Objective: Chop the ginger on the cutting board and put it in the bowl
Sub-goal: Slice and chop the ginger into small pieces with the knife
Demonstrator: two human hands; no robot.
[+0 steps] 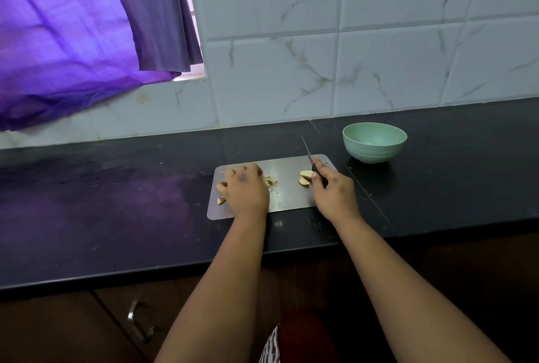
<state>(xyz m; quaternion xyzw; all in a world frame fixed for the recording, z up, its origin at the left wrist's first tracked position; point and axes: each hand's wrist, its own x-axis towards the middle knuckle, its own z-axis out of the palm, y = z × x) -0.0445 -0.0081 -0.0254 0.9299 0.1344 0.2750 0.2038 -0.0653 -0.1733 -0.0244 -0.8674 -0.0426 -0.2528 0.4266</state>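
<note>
A thin steel cutting board (287, 192) lies on the black counter. Two bigger ginger slices (305, 177) sit near its right side, and small chopped ginger bits (270, 181) lie beside my left hand (244, 190). That hand lies palm down over the left part of the board with fingers curled over the chopped bits; whether it holds any is hidden. One more ginger piece (221, 200) shows by its wrist. My right hand (334, 187) grips a knife (309, 157) by its black handle, blade pointing away, tip raised above the board's far edge. The green bowl (374, 142) stands empty to the right.
The black counter (116, 202) runs left and right, backed by a white marble-tile wall (350, 56). A purple curtain (87, 41) hangs at the upper left. Below the counter edge is a dark cabinet with a metal handle (138, 322).
</note>
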